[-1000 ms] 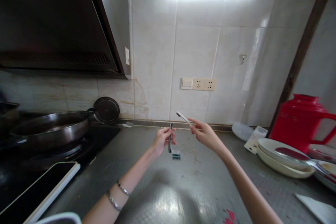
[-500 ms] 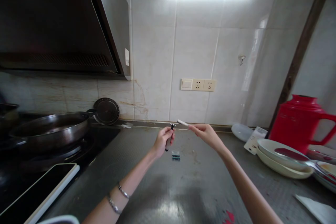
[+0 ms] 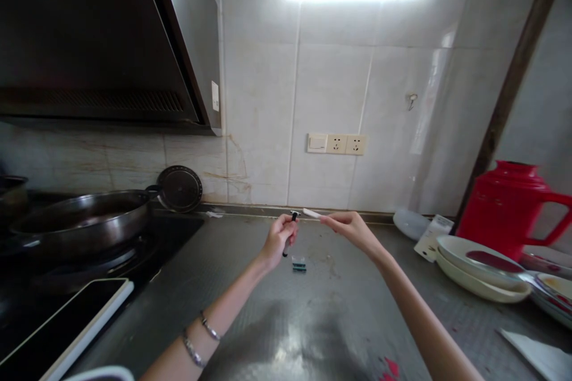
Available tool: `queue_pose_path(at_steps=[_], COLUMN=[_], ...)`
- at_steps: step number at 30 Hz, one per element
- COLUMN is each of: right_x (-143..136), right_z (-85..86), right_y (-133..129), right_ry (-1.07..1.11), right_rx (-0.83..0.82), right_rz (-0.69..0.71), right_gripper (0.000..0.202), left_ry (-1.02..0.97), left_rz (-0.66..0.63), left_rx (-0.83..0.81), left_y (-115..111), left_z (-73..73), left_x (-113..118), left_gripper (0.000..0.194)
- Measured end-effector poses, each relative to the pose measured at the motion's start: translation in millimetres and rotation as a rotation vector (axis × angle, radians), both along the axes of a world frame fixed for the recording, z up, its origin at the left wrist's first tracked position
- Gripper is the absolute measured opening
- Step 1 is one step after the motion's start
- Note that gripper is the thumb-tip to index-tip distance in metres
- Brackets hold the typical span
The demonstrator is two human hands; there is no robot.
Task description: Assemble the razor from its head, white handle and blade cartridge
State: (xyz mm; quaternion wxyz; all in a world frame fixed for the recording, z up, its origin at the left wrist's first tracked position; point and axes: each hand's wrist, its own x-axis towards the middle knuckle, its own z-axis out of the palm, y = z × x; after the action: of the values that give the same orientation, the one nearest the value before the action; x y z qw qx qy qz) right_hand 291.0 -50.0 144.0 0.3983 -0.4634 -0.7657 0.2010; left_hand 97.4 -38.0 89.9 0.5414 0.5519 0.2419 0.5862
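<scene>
Left hand point(image 3: 276, 240), fingers closed, held slim black razor-like tool point(image 3: 286, 249); right hand point(image 3: 353, 229) pinched slender white stick point(image 3: 312, 214). Tool had turned; stick tip lowered beside head, seemingly within working reach.

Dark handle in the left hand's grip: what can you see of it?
The dark handle is slim, with a greyish lower stretch and a short, pale-edged crosspiece at its top; it looks like plastic. The left hand's grip hides its middle. It tilts, top to the right, above the counter, crosspiece close to the white stick; contact is unclear.
</scene>
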Motion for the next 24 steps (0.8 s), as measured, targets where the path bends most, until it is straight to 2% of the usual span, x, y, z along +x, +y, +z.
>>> queue_pose_path(at_steps=[3,10,17,21,24], right_x=[-3,4,0,7,7], right_z=[-0.7,-3.4,-9.1,-15.3,-13.6], right_y=[0,3,7,15,12], right_ry=[0.012,0.018,0.021,-0.005,-0.006], right_rx=[0.016,0.021,0.072,0.072,0.093], right_rz=[0.043,0.048,0.061,0.050,0.048], right_gripper=[0.048,0.046,0.043,0.043,0.042], left_ry=[0.007,-0.056,-0.078,-0.104,-0.130], left_rz=[-0.018,-0.082,-0.324,-0.386,-0.421], left_rx=[0.002,-0.041,-0.183,-0.218,-0.221], left_y=[-1,-3,-12,-13,-11], left_z=[-0.6,0.6,4.1,0.9,-2.3], left_x=[1,2,4,5,6], left_gripper=[0.028,0.027,0.025,0.022,0.019])
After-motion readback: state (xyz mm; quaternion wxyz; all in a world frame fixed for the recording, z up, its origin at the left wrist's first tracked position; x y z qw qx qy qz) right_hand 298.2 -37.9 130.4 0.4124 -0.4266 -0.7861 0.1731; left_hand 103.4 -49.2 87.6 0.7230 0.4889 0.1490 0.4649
